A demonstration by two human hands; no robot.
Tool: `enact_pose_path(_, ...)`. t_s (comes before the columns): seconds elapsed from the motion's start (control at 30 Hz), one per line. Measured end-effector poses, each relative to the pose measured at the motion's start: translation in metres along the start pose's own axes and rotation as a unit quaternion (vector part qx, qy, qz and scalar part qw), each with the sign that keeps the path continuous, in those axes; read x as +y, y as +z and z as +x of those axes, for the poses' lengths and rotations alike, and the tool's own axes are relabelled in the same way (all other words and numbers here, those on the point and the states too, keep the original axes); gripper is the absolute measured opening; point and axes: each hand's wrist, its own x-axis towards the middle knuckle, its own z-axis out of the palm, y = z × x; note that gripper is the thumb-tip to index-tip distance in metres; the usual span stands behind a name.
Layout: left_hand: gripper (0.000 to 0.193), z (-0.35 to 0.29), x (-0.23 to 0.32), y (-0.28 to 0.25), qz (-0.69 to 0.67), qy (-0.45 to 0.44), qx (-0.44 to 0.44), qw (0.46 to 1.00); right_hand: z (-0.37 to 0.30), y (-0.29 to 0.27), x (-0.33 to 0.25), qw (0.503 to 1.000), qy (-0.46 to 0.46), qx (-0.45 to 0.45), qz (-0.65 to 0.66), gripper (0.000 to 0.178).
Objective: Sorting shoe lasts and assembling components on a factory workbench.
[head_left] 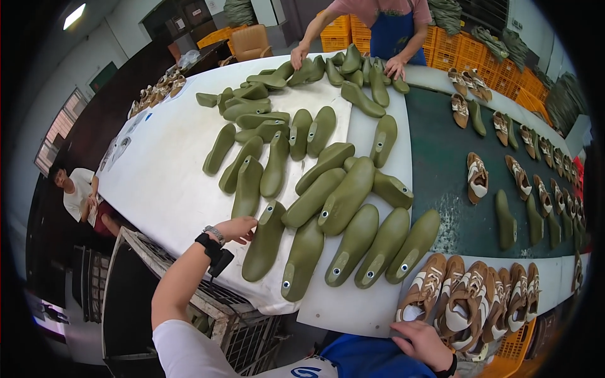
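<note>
Many green shoe lasts lie on the white-covered table. Beside the left edge of one last (263, 247), my left hand (237, 230) has its fingers loosely apart, its tips at or very near the last; I cannot tell whether they press on it. Another last (304, 261) lies just to its right, and three more (354, 246) slant side by side further right. My right hand (423, 343) is open at the near table edge, fingers stretched out. Closest to it are brown and white sneakers (425, 285), standing in a row at the right.
Across the table a co-worker's hands (299, 55) touch lasts in a heap. To the right runs a green belt (441, 183) with rows of sneakers and lasts. A wire-mesh cart (220, 327) stands at the near left. Orange crates (472, 47) are stacked behind; someone sits at the far left.
</note>
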Motion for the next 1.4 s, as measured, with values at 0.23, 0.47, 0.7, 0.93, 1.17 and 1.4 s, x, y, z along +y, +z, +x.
enact_pose_path(0.23,0.064,0.000,0.015,0.032,0.304,0.056,0.174,0.935,0.006,0.010,-0.008,0.999,-0.026,-0.019,0.010,0.028)
enact_pose_path(0.47,0.049,0.019,0.002,0.002,0.054,0.189,0.144,0.970,0.010,0.008,-0.018,0.999,-0.008,-0.033,0.009,0.028)
enact_pose_path(0.7,0.072,0.069,-0.041,-0.020,-0.026,-0.083,0.251,0.964,0.006,0.006,-0.011,1.000,0.002,-0.010,-0.018,0.028)
enact_pose_path(0.93,0.042,0.038,-0.033,0.010,-0.345,0.050,0.185,0.919,0.008,0.010,-0.006,1.000,-0.008,-0.004,-0.005,0.029)
enact_pose_path(1.17,0.034,-0.066,-0.005,-0.008,-0.455,0.137,0.138,0.869,0.007,0.007,0.000,1.000,-0.021,0.016,-0.002,0.029)
enact_pose_path(1.4,0.034,-0.113,0.055,0.015,-0.475,0.240,0.040,0.846,0.010,0.000,0.000,0.999,-0.040,0.008,-0.001,0.029)
